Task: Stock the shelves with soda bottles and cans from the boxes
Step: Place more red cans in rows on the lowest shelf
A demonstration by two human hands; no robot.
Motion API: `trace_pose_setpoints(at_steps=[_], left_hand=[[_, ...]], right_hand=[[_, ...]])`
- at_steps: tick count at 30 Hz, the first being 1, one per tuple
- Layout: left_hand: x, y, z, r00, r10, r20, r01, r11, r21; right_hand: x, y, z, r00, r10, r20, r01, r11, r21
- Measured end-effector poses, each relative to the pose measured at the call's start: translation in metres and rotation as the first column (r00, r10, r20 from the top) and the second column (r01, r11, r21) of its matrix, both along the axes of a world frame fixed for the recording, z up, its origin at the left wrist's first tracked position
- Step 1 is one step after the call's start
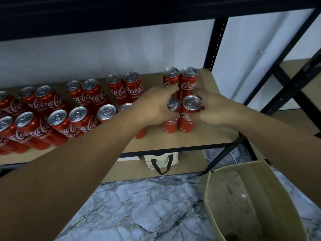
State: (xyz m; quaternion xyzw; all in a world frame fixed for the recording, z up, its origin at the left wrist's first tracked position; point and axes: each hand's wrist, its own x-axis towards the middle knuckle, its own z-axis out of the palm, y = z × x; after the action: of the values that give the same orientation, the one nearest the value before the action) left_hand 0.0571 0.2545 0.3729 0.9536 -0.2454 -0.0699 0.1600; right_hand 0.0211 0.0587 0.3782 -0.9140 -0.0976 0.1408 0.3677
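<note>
Standing in paired rows, red soda cans fill the left of a wooden shelf. Right of them, the left hand curls round one front can, and the right hand wraps the neighbouring can, both upright on the board. An open cardboard box sits lower right. Likely weighty, rigid and slick-walled, each can is best gripped round its middle.
</note>
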Motion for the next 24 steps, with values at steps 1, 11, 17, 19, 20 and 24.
trace_pose_setpoints(at_steps=[1, 11, 17, 19, 20, 24], left_hand=[[0.001, -0.002, -0.001, 1.000, -0.005, 0.000, 0.005, 1.000, 0.015], [-0.004, 0.003, -0.002, 0.999, 0.049, -0.005, -0.049, 0.999, 0.010], [-0.008, 0.008, -0.001, 0.998, 0.065, -0.004, -0.065, 0.998, 0.016], [-0.007, 0.009, 0.001, 0.996, 0.084, -0.006, -0.083, 0.996, 0.022], [-0.007, 0.010, 0.002, 0.996, 0.092, -0.013, -0.092, 0.996, 0.022], [-0.008, 0.012, 0.000, 0.994, 0.104, -0.012, -0.104, 0.994, 0.028]], right_hand=[[0.001, -0.001, -0.004, 1.000, -0.001, 0.014, 0.001, 1.000, 0.014], [0.010, -0.007, -0.020, 0.997, 0.019, 0.070, -0.016, 0.999, -0.042], [0.018, 0.000, -0.028, 0.998, 0.025, 0.066, -0.023, 0.999, -0.035], [0.019, 0.001, -0.030, 0.998, 0.022, 0.061, -0.021, 0.999, -0.027], [0.019, 0.002, -0.031, 0.998, 0.024, 0.060, -0.023, 0.999, -0.024], [0.020, 0.003, -0.033, 0.998, 0.027, 0.053, -0.026, 0.999, -0.020]])
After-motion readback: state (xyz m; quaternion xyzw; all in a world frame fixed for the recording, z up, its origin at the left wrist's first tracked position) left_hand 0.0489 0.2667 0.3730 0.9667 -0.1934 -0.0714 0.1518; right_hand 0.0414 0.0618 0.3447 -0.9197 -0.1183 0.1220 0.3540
